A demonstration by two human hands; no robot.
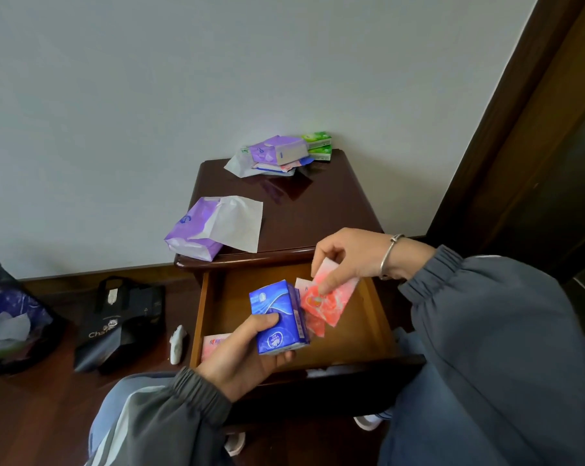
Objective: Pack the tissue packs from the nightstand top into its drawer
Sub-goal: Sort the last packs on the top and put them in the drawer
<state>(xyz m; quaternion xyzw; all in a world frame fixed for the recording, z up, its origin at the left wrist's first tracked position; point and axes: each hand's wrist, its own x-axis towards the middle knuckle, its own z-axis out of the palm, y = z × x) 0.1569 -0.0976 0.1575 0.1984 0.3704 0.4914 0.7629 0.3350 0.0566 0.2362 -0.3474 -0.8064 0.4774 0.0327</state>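
The dark wooden nightstand stands against the wall with its drawer pulled out. Over the drawer, my left hand grips a blue tissue pack. Beside it, my right hand pinches a pink-red tissue pack. Another pink pack lies in the drawer's front left corner. On the nightstand top, a purple pack with a white tissue hanging out sits at the front left edge. A pile of purple, white and green packs lies at the back by the wall.
On the wooden floor to the left are a black tote bag, a mesh bin with a purple liner and a small white object. A dark door frame rises on the right. My knees flank the drawer.
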